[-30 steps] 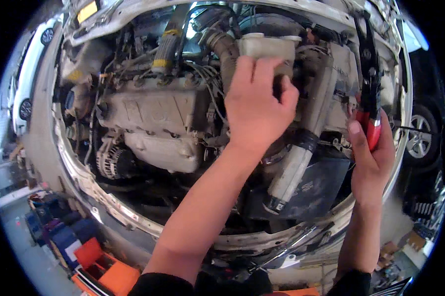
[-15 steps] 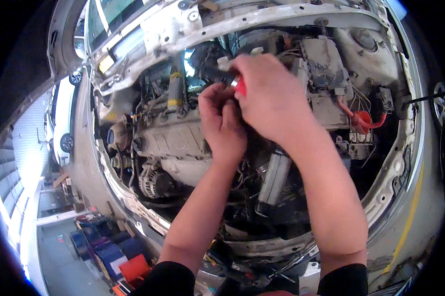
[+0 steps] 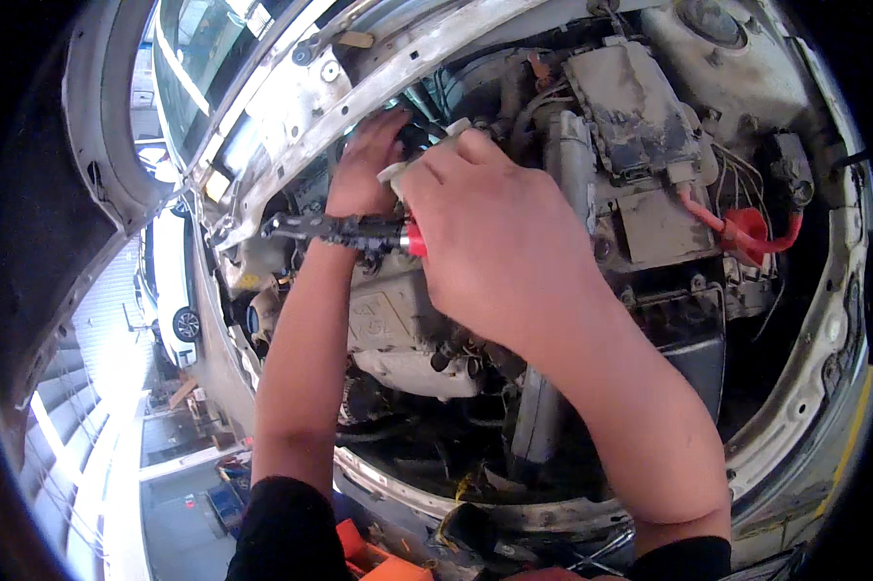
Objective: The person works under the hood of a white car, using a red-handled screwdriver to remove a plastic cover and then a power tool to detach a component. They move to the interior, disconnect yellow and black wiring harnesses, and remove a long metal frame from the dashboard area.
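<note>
My right hand (image 3: 504,232) is closed over the middle of the engine bay. From its thumb side a long dark part (image 3: 344,230), with a silver ring and a red band at the hand, sticks out to the left across my left forearm. Its kind is not clear. White pieces (image 3: 392,175) show at the edges of the same hand. My left hand (image 3: 367,160) reaches to the back of the engine, under the body crossmember, its fingers stretched out among dark hoses. Nothing shows in it. Below lies the grey engine cover (image 3: 383,315).
A dusty box (image 3: 632,107) stands on the right, near a thick red cable (image 3: 775,242). The pale body frame (image 3: 806,407) rings the bay. The raised hood (image 3: 39,194) is at left. White cars (image 3: 170,290) and an orange box (image 3: 388,564) lie beyond.
My hands have parted: the left has moved up and left to the back of the engine. My right hand has turned, bringing the dark part into view. The whole view has shifted.
</note>
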`<state>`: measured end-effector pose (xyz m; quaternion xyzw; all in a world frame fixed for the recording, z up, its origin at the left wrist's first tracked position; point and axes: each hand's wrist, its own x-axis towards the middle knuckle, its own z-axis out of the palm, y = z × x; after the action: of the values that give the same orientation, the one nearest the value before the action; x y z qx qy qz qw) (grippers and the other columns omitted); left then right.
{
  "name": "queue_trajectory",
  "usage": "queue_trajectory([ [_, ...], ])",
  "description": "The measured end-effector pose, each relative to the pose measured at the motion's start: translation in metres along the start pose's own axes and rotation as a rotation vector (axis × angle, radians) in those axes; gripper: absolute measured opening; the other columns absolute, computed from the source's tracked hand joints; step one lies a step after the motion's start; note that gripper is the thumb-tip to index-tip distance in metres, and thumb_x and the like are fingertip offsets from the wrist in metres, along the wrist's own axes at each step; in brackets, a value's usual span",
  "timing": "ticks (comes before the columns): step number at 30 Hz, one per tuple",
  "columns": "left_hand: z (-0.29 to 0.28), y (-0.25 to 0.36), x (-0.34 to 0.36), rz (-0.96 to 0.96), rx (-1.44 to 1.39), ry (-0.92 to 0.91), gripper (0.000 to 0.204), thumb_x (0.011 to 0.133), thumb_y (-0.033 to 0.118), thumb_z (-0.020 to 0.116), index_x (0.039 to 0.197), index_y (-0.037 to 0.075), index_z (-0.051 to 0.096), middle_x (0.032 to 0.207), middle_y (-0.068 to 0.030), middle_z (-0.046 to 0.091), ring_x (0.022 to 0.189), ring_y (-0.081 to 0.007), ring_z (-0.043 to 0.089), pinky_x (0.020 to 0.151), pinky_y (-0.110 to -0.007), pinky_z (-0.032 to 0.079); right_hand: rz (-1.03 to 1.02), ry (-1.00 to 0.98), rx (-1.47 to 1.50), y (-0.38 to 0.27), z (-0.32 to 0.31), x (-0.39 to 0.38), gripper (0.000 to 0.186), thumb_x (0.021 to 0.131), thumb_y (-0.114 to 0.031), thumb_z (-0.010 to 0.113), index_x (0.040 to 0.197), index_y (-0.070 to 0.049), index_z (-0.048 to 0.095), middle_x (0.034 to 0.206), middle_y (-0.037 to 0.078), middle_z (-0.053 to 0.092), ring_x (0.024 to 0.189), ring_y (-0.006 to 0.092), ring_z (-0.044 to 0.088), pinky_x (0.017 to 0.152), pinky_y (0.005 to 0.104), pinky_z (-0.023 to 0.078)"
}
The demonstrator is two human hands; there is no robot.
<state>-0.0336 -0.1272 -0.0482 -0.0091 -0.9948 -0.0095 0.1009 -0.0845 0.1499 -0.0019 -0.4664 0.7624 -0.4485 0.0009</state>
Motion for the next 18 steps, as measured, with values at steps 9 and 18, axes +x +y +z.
queue_trajectory([
  [9, 0.070, 0.000, 0.078, -0.254, 0.599, -0.048, 0.028, 0.094, 0.025, 0.062, 0.107, 0.002, 0.069, 0.089, -0.0254, 0.071, 0.086, -0.0416, 0.071, 0.077, -0.053, 0.058, -0.002, 0.092, 0.047, 0.005, 0.006, -0.002, 0.021, 0.081, -0.016, 0.067, 0.098, -0.003, 0.068, 0.098, 0.008, 0.068, 0.107, 0.0243, 0.063, 0.072, 0.0353, 0.060],
  [18, 0.087, -0.037, 0.095, -0.246, 0.735, -0.187, 0.035, 0.096, 0.027, 0.056, 0.121, 0.003, 0.062, 0.114, -0.0246, 0.061, 0.108, -0.0421, 0.060, 0.092, -0.053, 0.050, 0.002, 0.180, 0.060, 0.004, 0.006, -0.004, 0.016, 0.084, -0.017, 0.066, 0.092, -0.003, 0.068, 0.090, 0.008, 0.066, 0.097, 0.0233, 0.063, 0.072, 0.0309, 0.058],
])
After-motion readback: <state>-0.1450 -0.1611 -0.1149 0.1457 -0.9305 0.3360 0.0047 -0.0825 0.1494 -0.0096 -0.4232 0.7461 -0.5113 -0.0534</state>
